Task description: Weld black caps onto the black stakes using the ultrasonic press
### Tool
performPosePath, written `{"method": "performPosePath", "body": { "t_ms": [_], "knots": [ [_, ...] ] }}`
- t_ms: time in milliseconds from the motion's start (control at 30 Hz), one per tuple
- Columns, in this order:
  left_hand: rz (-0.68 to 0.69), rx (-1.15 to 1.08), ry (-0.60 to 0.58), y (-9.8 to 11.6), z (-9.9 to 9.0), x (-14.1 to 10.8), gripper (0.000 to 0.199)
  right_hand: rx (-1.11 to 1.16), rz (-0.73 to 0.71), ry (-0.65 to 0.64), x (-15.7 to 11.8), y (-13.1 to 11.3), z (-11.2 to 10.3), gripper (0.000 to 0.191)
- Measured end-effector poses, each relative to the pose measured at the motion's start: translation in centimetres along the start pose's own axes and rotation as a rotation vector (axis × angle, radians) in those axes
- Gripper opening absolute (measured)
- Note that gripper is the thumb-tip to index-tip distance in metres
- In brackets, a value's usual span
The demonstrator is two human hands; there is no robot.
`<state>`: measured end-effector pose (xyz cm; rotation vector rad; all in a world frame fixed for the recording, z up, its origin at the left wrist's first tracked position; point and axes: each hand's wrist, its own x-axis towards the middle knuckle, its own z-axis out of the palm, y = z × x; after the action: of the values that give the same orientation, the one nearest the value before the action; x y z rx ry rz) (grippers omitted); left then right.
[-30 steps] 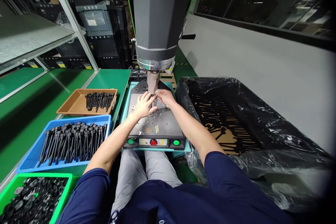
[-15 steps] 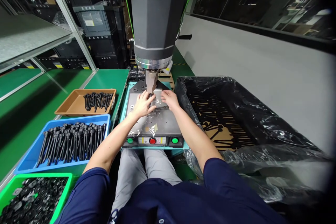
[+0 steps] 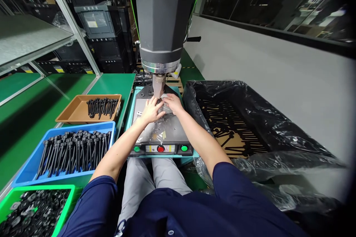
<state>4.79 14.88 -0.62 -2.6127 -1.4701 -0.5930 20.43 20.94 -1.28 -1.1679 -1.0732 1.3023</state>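
Both hands are at the fixture under the tapered metal tip [image 3: 158,86] of a large dark machine head [image 3: 160,18]. My left hand [image 3: 151,111] rests at the fixture's left side, fingers spread around a small dark part [image 3: 159,101] just below the tip. My right hand [image 3: 172,103] is on the other side, fingers stretched toward the same spot; whether it touches the part is hard to tell. Beneath them lies the grey metal plate [image 3: 144,133] of the machine base, with green and red buttons on its front edge.
At the left stand a brown tray [image 3: 75,108] and a blue tray [image 3: 55,129] of black bolt-like parts, and a green bin [image 3: 72,196] of small black pieces. A large box [image 3: 191,92] lined with black plastic holds more long parts at the right.
My right hand has moved left, closer to the tip and my left hand. My left hand stays in nearly the same place on the fixture. The view has shifted slightly.
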Motion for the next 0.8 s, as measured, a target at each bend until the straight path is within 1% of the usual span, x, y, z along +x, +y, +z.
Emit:
{"method": "performPosePath", "body": {
  "t_ms": [100,200,400,567,667,800],
  "knots": [
    [0.017,-0.024,0.012,-0.3,0.0,0.2,0.060,0.083,0.043,0.036,0.5,-0.1,0.6,0.029],
    [0.050,-0.064,0.044,-0.9,0.2,-0.2,0.059,0.105,0.056,0.040,0.5,-0.1,0.8,0.025],
    [0.033,-0.136,0.161,-1.8,0.8,-2.8,0.057,0.118,0.074,0.015,-0.1,0.1,0.5,0.021],
    [0.012,-0.174,0.218,-2.0,1.5,-4.5,0.053,0.119,0.069,0.040,0.0,0.1,0.5,0.021],
    [-0.012,-0.191,0.233,-2.0,1.9,-5.0,0.054,0.124,0.070,0.036,0.0,-0.1,0.5,0.021],
    [-0.018,-0.198,0.220,-2.0,2.2,-5.4,0.056,0.124,0.066,0.036,-0.1,-0.1,0.4,0.021]
  ]
}}
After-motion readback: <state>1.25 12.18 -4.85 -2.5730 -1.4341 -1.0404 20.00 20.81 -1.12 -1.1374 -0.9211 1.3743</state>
